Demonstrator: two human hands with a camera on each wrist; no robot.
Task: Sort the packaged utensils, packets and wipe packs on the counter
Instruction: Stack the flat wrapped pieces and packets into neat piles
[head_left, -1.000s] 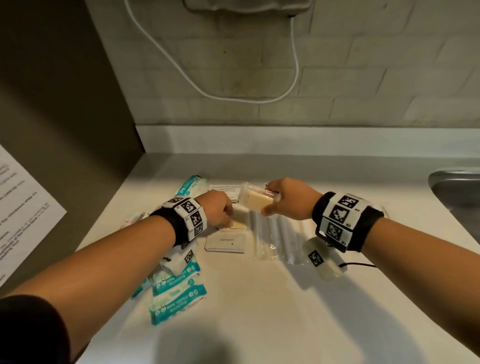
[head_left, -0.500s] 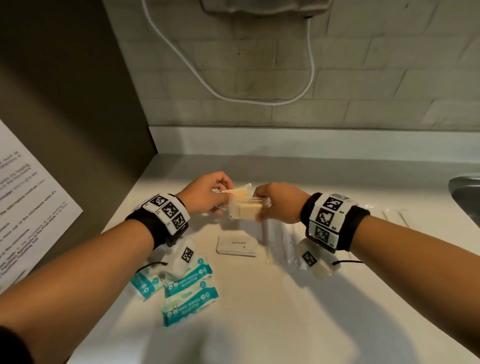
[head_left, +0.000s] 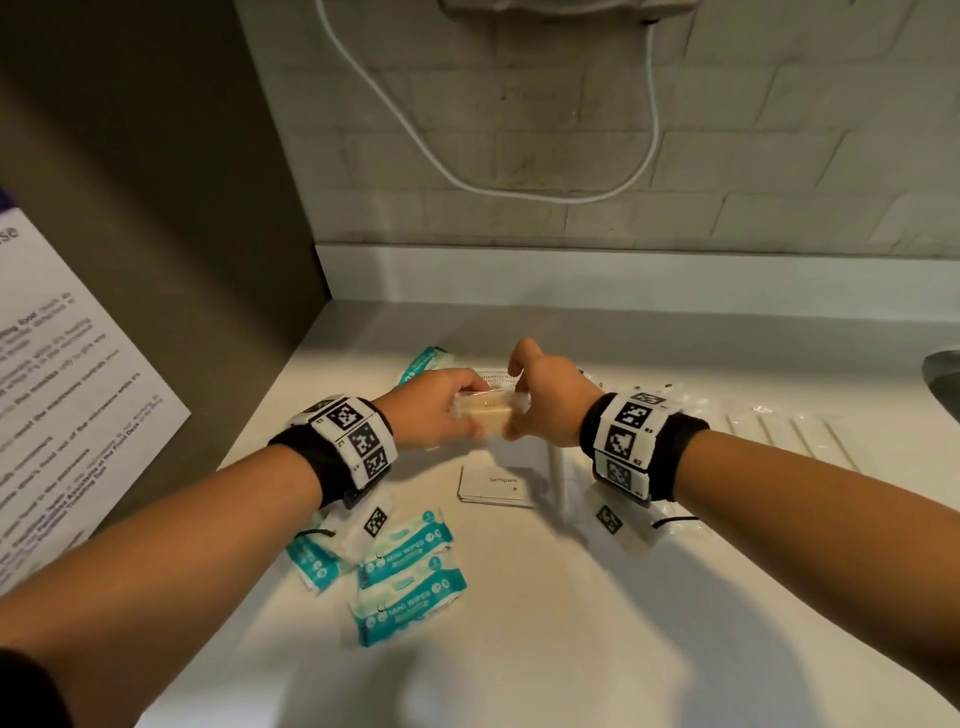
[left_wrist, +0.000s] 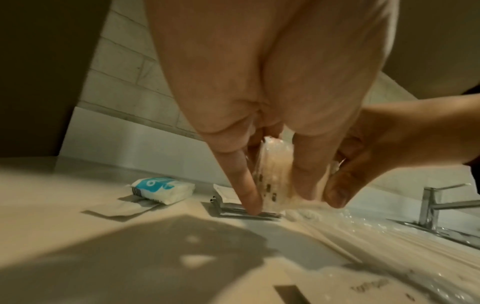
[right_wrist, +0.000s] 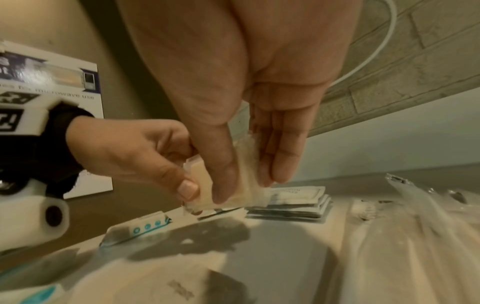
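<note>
I pinch a clear-wrapped beige packet (head_left: 485, 415) between both hands — my left hand (head_left: 431, 410) on one end, my right hand (head_left: 545, 400) on the other — held above the counter (head_left: 571, 623) toward its back edge, over a white sachet stack (head_left: 501, 376).

dim warm light from above; hard shadows on counter (head_left: 519, 649) under the grip; wrist views blurry, edges warped.
</note>
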